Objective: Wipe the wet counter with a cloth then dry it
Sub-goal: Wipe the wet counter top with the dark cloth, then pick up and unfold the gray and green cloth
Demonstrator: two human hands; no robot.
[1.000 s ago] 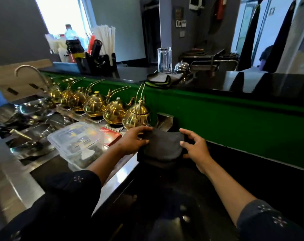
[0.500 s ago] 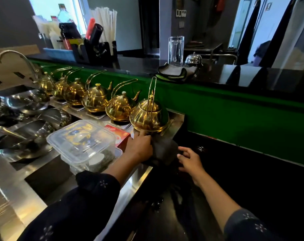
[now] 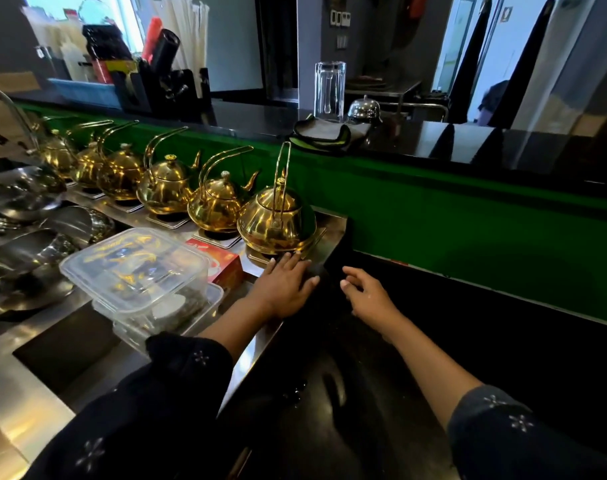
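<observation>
**Hand Position and Cloth Location at the Tabletop Edge**

The left hand lies flat with fingers extended and slightly spread. Its palm presses on the dark cloth, which sits at the corner where the steel ledge meets the black tabletop. The fingertips reach the base plate beneath the nearest gold kettle. No finger curls round the cloth.

The right hand is open and relaxed, fingers loosely bent, just beside the right edge of the cloth. Whether its fingertips touch the cloth cannot be told, since cloth and tabletop are both dark. It holds nothing.

The cloth is largely hidden under the left hand; only a dark patch shows between the two hands.

To the left of the left forearm stand stacked clear plastic containers and a red box. The tabletop surface nearer the camera shows wet, glossy reflections.
</observation>
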